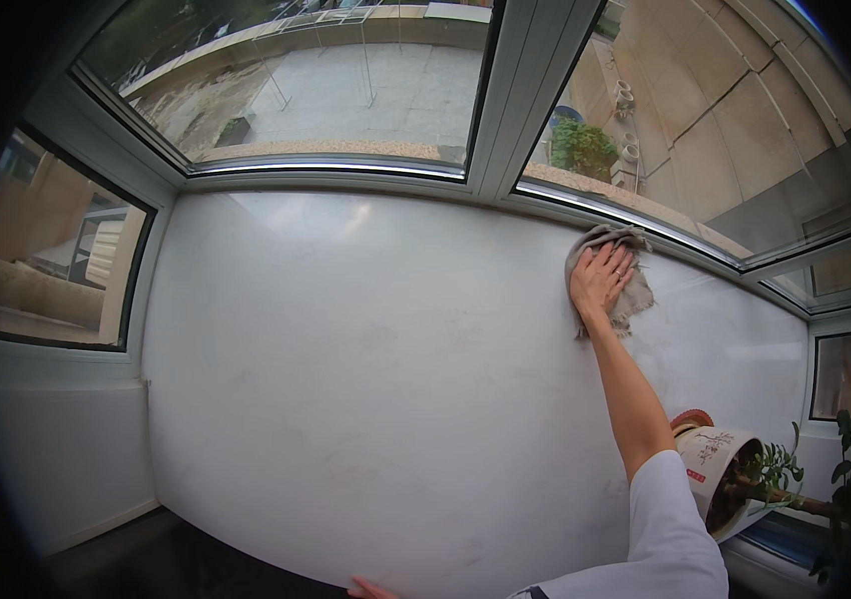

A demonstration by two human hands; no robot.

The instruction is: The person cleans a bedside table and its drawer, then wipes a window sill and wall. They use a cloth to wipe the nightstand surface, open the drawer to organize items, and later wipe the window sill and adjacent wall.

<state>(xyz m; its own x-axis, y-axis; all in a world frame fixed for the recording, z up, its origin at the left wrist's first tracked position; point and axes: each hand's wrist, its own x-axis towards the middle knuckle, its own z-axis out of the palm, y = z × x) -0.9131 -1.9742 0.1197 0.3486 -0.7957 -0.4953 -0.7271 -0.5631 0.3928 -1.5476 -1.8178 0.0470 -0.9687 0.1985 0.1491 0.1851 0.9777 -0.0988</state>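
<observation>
My right hand (599,283) lies flat on a frayed grey cloth (633,301), pressing it against the pale, glossy window sill (365,359). The cloth bunches up around the fingertips and touches the base of the window frame. A ring shows on one finger. Low in the picture, only part of my left hand (373,590) shows at the sill's near edge; the rest is cut off. Faint grey smudges mark the sill's surface in the middle and near the front.
Right of my forearm stands a white plant pot (711,468) with a printed branch, holding a woody plant (777,468). Its red saucer (691,419) shows behind it. Window frames (481,142) border the sill's far side. A dark drop (193,558) lies past the front left edge.
</observation>
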